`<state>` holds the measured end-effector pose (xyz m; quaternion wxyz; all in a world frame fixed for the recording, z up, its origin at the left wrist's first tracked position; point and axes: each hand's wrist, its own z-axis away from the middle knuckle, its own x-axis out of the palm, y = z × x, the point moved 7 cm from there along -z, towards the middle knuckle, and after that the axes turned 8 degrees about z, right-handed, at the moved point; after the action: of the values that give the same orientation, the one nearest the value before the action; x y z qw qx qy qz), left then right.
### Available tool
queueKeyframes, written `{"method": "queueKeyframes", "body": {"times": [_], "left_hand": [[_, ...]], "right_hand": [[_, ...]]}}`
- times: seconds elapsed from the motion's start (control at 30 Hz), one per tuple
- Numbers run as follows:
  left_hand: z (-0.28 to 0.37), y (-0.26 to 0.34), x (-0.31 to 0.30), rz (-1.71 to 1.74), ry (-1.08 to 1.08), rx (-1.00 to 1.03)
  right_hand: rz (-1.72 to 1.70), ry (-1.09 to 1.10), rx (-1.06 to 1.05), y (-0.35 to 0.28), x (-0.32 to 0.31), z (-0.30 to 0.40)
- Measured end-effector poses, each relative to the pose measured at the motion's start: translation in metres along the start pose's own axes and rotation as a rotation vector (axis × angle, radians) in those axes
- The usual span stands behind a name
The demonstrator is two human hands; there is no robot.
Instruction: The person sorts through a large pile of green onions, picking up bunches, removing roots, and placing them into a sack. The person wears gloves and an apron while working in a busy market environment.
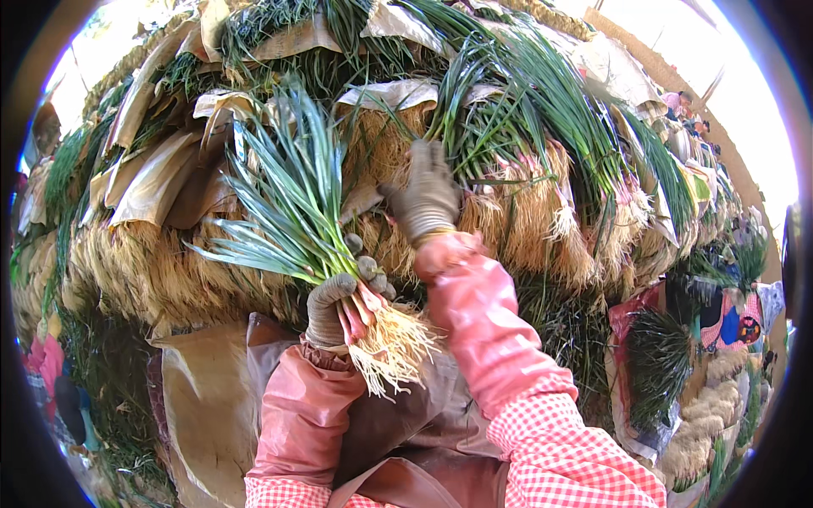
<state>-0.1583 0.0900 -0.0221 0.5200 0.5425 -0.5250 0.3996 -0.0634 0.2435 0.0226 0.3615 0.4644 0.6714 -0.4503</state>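
My left hand (pixel 336 305), in a grey knit glove, is closed around a small bunch of spring onions (pixel 324 244). Their green leaves fan up and to the left, while pinkish bulbs and pale roots (pixel 394 343) stick out below my fingers. Over the heap, my gloved right hand (pixel 429 190) reaches forward, slightly blurred, thumb apart and nothing visible in it. Just right of it lies a loose pile of spring onions (pixel 502 146) with their roots hanging towards me. Beyond its fingertips are a mat of roots (pixel 381 136) and a cloth flap (pixel 397 93).
A long bank of stacked spring onions, roots outward (pixel 178 273), crosses in front of me. Sacking sheets (pixel 159 184) cover parts of it. Below left hangs a tan sheet (pixel 203 400). Other people (pixel 730 324) and more onion bundles (pixel 660 368) are at the right; another person (pixel 47 368) is at far left.
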Motion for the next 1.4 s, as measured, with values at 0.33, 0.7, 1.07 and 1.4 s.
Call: {"method": "queueKeyframes", "body": {"times": [0.33, 0.7, 1.07, 1.4], "left_hand": [[0.004, -0.008, -0.011, -0.031, 0.102, -0.101], [-0.008, -0.072, -0.012, -0.058, 0.085, -0.458], [0.004, -0.069, -0.032, -0.361, 0.196, -0.214], [0.020, -0.065, -0.010, 0.034, 0.042, -0.267]], "right_hand": [[-0.833, 0.410, -0.135, 0.128, -0.125, -0.027], [-0.702, 0.145, -0.493, 0.097, -0.115, 0.129], [-1.376, -0.441, 0.329, 0.086, -0.001, 0.133], [-2.020, -1.018, 0.513, 0.006, 0.019, 0.161]]}}
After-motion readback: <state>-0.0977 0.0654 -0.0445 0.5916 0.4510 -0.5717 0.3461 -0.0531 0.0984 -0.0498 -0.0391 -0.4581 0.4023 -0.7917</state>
